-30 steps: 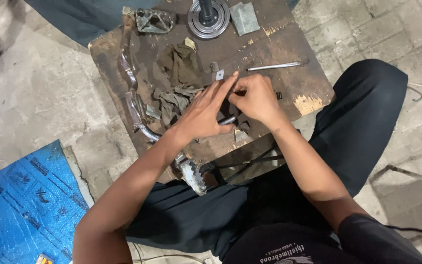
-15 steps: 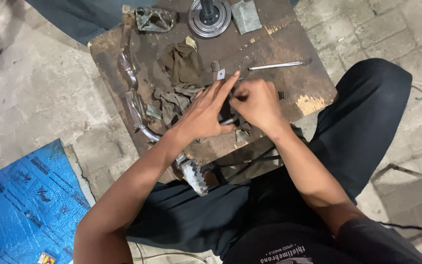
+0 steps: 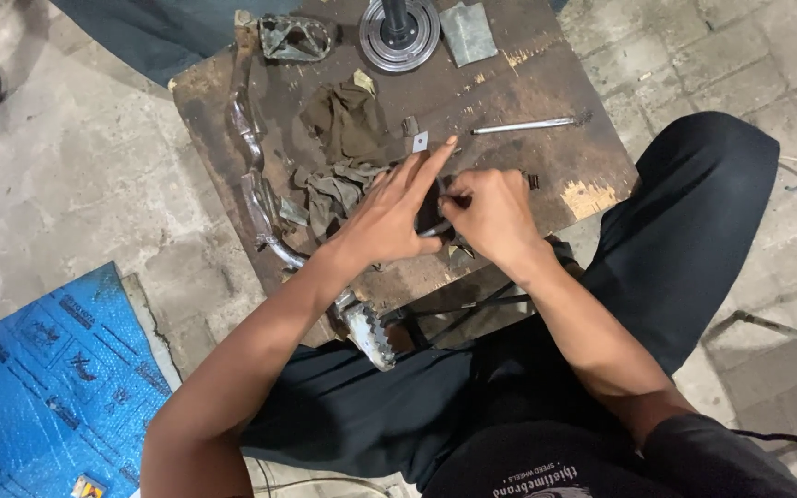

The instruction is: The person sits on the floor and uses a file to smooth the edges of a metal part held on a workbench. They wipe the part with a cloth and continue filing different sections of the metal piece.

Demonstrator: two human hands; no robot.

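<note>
My left hand (image 3: 389,217) and my right hand (image 3: 491,212) meet over the near middle of a dark, stained wooden board (image 3: 546,83). Between them they grip a small dark part (image 3: 431,217), mostly hidden by the fingers. My left index finger points out toward a small pale metal tab (image 3: 420,142). A dirty rag (image 3: 339,157) lies just left of my left hand.
A thin metal rod (image 3: 523,125) lies beyond my right hand. At the board's far edge stand a round metal hub (image 3: 399,32), a cast metal piece (image 3: 295,39) and a grey plate (image 3: 469,32). A bent footpeg bar (image 3: 255,198) runs down the left side. Blue sheet (image 3: 39,387) on the floor.
Both hands stay together on the small part; my right hand has shifted slightly and its fingers have worked on it. Nothing else on the board has moved.
</note>
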